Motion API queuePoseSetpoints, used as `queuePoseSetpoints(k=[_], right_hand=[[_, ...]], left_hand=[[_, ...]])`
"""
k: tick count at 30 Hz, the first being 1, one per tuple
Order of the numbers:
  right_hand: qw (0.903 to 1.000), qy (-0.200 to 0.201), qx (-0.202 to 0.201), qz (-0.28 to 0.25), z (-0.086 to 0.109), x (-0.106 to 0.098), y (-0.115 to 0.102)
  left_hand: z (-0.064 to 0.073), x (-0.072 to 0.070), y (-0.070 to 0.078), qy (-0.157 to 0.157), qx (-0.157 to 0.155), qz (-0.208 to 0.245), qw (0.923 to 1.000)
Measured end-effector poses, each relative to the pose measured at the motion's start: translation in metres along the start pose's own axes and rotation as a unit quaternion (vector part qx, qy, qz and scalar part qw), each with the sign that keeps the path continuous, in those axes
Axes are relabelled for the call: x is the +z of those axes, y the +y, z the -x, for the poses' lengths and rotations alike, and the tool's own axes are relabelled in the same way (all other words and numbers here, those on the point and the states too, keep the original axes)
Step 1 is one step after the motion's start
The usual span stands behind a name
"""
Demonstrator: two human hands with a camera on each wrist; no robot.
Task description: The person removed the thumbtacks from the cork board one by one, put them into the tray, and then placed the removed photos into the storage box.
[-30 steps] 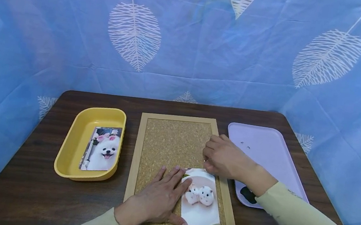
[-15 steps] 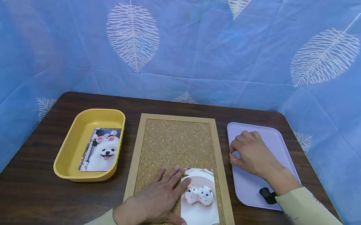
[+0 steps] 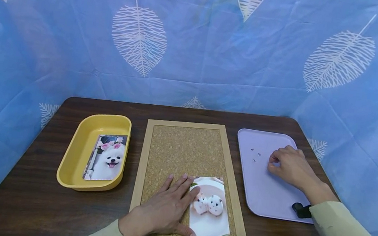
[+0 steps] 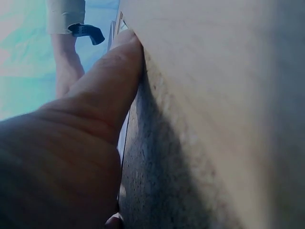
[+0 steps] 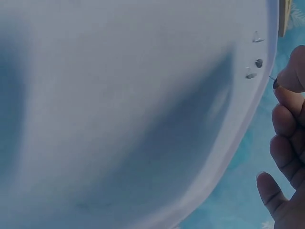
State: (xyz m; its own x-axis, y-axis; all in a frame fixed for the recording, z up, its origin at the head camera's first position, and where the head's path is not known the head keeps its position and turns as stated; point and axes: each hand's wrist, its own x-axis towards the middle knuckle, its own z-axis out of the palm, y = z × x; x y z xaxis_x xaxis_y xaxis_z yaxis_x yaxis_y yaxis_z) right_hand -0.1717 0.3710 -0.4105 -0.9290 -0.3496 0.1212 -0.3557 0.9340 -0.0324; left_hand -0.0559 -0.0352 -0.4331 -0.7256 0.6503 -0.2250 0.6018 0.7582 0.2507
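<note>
A cork board [image 3: 185,149] in a pale wooden frame lies on the table. On its lower right part is a photo [image 3: 209,223] of two white, spotted toy-like animals. My left hand [image 3: 169,206] lies flat with fingers spread, resting on the cork and the photo's left edge. In the left wrist view its thumb [image 4: 112,71] stretches along the board. Over the lilac tray [image 3: 270,203], my right hand [image 3: 290,168] pinches a thumbtack [image 5: 275,83] between thumb and forefinger, its point sticking out. Three more tacks [image 5: 258,62] lie near the tray's edge.
To the left stands a yellow tub [image 3: 72,155] holding a photo of a white dog [image 3: 109,161]. The dark wooden table [image 3: 37,201] ends at a blue cloth [image 3: 201,48] with white leaf prints, hung behind and at both sides.
My right hand has moved right, from the photo's upper right corner to above the lilac tray, uncovering the tacks there. My left hand and the photo have stayed in place.
</note>
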Motion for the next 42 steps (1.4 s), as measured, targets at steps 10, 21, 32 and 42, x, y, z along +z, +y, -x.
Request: queuePoseSetpoints(k=[10,21,32,42], right_hand=[[0.9998,0.008,0.014,-0.009,0.004,0.010,0.001],[0.9990,0.026,0.035,0.008,0.007,0.008,-0.004],[0.9945,0.100,0.026,-0.020,0.014,0.000,-0.039],[0.9914,0.114,-0.001,-0.064,0.029,0.006,-0.083]], left_hand=[[0.000,0.001,0.000,0.004,0.001,0.002,1.0000],[-0.001,0.001,0.000,0.008,0.003,0.002,1.0000],[0.000,0.003,-0.003,0.013,0.006,0.010,0.9998],[0.004,0.002,-0.005,0.019,0.013,0.025,0.9994]])
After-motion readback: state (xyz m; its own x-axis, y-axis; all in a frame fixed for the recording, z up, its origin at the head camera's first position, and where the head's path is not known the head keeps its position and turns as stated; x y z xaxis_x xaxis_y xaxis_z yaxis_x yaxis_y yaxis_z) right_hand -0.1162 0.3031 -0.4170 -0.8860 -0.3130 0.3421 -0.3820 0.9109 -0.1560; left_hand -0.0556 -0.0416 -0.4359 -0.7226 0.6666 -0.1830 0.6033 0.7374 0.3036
